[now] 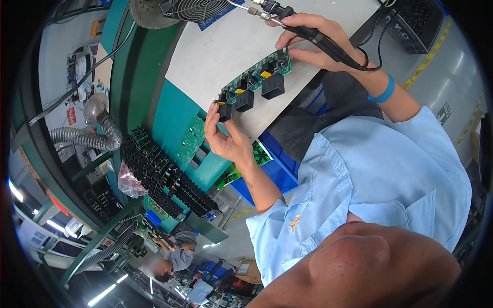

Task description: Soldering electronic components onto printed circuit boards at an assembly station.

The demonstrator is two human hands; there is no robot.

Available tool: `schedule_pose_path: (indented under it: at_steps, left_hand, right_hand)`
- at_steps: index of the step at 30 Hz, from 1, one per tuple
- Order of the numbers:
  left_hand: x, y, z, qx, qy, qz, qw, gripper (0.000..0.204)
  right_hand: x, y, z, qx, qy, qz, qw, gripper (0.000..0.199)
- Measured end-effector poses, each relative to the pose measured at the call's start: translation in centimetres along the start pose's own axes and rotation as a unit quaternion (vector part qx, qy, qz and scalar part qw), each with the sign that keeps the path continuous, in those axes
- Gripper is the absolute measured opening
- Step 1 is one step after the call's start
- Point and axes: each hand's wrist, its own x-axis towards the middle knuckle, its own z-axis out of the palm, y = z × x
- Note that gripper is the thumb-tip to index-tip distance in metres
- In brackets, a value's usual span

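Above a white work surface [205, 56], a long green circuit board [254, 77] is held tilted between my two hands. Along it sit three black box-shaped parts, such as the large black housing [272, 87], and small yellow components [265, 74]. My left hand [228, 141] is closed around the board's left end, fingertips by the last black housing. My right hand [323, 43] holds a black-handled soldering iron [316, 37] with a thin metal tube fixed near its front; its tip is out of view. Fingers of that hand also touch the board's right end.
On the teal mat [172, 123] lies another green circuit board [191, 137]. Nearby stand rows of black parts [164, 174] and a clear plastic bag [131, 180]. A wire-guarded fan [200, 7] is at the back; a blue bin [280, 164] sits below the edge. Another person [174, 259] works farther off.
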Motion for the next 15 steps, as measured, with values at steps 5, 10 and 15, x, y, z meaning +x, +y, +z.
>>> schedule_pose_path:
  at_steps: [5, 10, 15]
  left_hand:
    - [-0.3, 0.1, 0.2, -0.006, 0.016, -0.008, 1.0, 0.043]
    - [-0.2, 0.5, 0.0, 0.007, 0.009, -0.005, 1.0, 0.039]
    - [0.3, 1.1, -0.3, 0.042, 0.018, 0.054, 0.998, 0.043]
  right_hand:
    - [-0.1, 0.0, 0.0, -0.012, -0.004, -0.004, 1.0, 0.074]
    - [-0.1, 0.0, -0.1, 0.005, -0.009, 0.006, 1.0, 0.072]
    - [-0.1, -0.1, 0.0, 0.003, -0.005, 0.006, 1.0, 0.071]
